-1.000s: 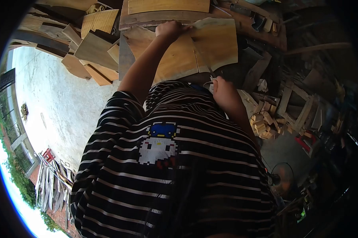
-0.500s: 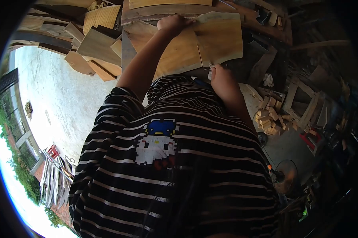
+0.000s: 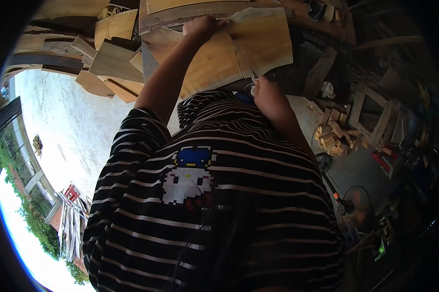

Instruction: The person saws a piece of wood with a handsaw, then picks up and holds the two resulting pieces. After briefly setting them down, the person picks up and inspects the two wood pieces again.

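Item: wooden board point(image 3: 267, 41), at 12 o'clock, slit point(image 3: 239, 63) open at its near edge.
Item: left hand point(image 3: 200, 28), at 12 o'clock, fingers bent on the board's far part; whether they pinch it, cannot tell.
Item: right hand point(image 3: 269, 92), between 1 and 2 o'clock, closed round a tool, probably a saw, blade indistinct.
Step in hand, as judged: board steadied, tool worked at the slit.
Next move calls for: tool aligned with slit, left fingers clear.
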The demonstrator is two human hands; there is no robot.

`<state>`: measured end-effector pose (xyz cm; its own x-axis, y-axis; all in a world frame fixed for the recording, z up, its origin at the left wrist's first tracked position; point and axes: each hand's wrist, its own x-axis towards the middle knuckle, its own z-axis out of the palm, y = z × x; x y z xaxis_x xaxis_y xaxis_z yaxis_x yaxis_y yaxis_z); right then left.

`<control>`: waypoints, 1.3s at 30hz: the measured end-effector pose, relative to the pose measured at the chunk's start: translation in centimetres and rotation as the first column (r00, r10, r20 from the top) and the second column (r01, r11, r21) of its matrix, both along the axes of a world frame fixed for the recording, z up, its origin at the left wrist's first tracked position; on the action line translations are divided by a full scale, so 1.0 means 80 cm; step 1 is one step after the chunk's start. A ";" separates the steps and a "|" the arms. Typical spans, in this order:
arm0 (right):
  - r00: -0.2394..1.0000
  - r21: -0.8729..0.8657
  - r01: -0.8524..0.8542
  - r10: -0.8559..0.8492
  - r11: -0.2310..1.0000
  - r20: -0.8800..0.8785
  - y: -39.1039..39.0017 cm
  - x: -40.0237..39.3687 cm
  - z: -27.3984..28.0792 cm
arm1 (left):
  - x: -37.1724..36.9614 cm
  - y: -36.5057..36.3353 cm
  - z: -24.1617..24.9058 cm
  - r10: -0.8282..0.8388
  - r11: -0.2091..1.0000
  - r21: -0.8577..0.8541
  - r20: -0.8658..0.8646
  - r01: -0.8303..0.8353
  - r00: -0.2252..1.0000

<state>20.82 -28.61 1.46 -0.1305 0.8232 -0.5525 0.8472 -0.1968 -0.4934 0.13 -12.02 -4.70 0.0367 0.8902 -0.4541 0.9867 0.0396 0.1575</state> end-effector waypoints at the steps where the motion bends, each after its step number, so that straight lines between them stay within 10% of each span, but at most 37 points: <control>1: 0.999 0.072 0.037 -0.035 0.997 -0.026 0.008 -0.007 -0.019 | 0.001 0.001 -0.001 -0.010 1.000 -0.002 0.002 0.010 1.000; 28: 0.996 0.196 0.084 -0.075 0.977 -0.058 0.033 -0.021 -0.055 | 0.006 0.002 -0.006 0.060 0.977 0.192 0.163 -0.092 0.985; 30: 0.997 0.155 0.054 -0.046 0.986 -0.054 0.041 -0.033 -0.046 | 0.001 0.004 0.007 0.084 0.996 0.011 0.083 -0.085 0.993; 37: 0.999 -0.061 0.022 -0.019 0.998 0.050 0.013 -0.009 0.001 | 0.007 0.001 0.003 0.049 0.986 0.154 0.087 -0.062 0.995; 39: 0.999 0.126 0.031 -0.027 0.992 -0.034 0.037 -0.024 -0.046 | 0.008 -0.001 0.007 -0.007 0.989 0.145 0.046 0.000 0.999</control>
